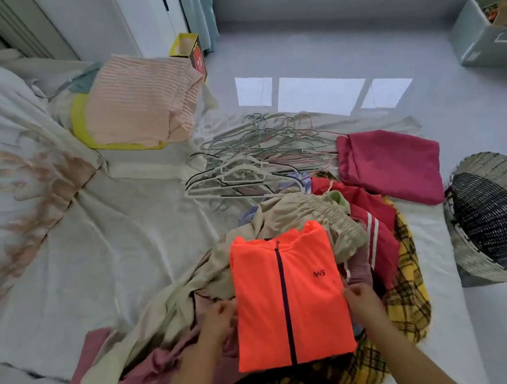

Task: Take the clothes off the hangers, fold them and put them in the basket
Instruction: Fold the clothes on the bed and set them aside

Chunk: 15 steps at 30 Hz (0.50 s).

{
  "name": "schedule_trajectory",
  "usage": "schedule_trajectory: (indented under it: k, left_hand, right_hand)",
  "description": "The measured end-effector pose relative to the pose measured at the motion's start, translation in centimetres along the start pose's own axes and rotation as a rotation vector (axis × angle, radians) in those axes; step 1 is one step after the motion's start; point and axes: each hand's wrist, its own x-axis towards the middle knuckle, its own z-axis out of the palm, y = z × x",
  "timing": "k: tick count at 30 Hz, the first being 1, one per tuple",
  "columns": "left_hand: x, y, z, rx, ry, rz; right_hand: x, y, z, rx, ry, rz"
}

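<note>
Gripping orange jacket [290, 295] sides, left hand [219, 315], right hand [363, 302], fingers [352, 291] partly hidden.

1. One folded orange jacket [290, 301].
2. Two hands: left hand [216, 317], right hand [362, 299].
3. One woven basket [488, 217].
4. One heap of hangers [256, 159], too tangled to count.
5. One folded dark pink garment [392, 167].
6. One folded striped pink garment [141, 100] on one yellow garment [80, 124].
7. One yellow box [197, 59] and one grey box [479, 39].
8. One pile of loose clothes [306, 215], number unclear.
</note>
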Motion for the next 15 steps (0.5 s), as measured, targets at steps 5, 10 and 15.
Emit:
schedule_trajectory:
  k: [5, 10, 15]
  left_hand:
    - [3.1, -5.7, 1.2, 0.157, -0.061, -0.171]
    - [1.1, -1.3, 2.0, -0.053, -0.038, -0.028]
    - [1.7, -0.2, 2.9, -0.138, 0.110, -0.012]
  right_hand:
    - [-2.3, 3.8, 2.0, -0.236, 0.150, 0.070]
    - [-2.3, 4.0, 1.6, -0.033, -0.046, 0.240]
    - [-2.3, 1.7, 0.3, 0.048, -0.339, 0.190]
